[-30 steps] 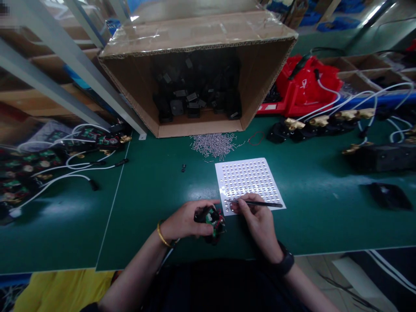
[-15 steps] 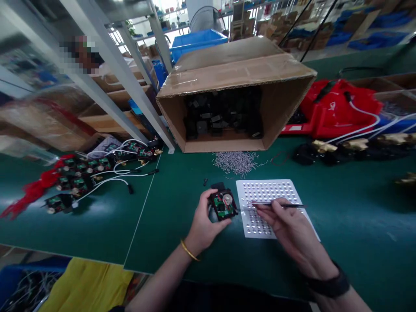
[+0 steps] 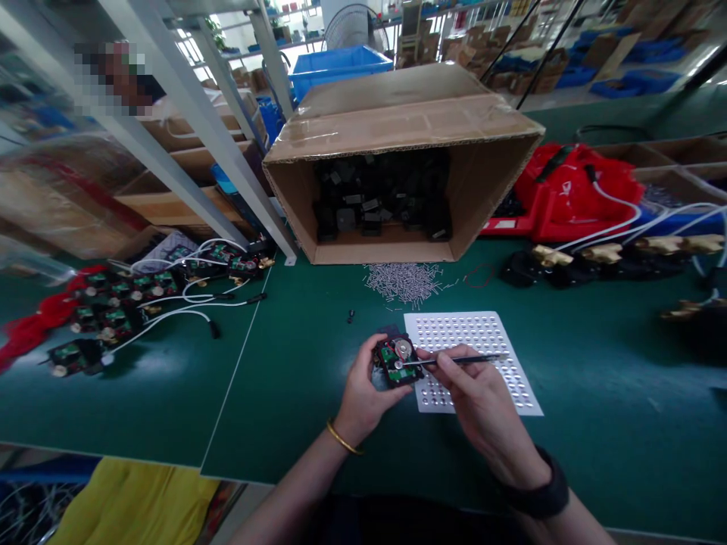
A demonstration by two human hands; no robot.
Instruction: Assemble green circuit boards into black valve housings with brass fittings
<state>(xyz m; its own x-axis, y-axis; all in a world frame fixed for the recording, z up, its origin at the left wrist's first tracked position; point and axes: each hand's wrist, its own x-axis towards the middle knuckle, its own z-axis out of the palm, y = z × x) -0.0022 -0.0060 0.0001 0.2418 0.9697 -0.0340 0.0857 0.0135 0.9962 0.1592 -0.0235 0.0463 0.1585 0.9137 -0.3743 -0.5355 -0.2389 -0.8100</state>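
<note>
My left hand (image 3: 366, 393) is closed around the edges of a small black housing with a green circuit board (image 3: 391, 369) and a round metal part inside. Its open face is turned up toward me. My right hand (image 3: 474, 390) grips a slim black tool with a silvery tip (image 3: 469, 359), held like a pen. The tip reaches over the circuit board, at a small round silvery piece (image 3: 399, 365); whether it grips that piece I cannot tell. Under my right hand lies a white sheet with rows of shiny round discs (image 3: 454, 324).
Behind the sheet lies a pile of small screws or pins (image 3: 403, 282), in front of a cardboard box (image 3: 397, 253) of black parts. Wired circuit assemblies (image 3: 119, 322) are at left. Brass-fitted black units (image 3: 553, 257) and a red bin (image 3: 568, 219) stand at right.
My right hand has moved left from above the disc sheet, bringing the tool's tip over the circuit board. My left hand still holds the housing. The whole view has shifted slightly.
</note>
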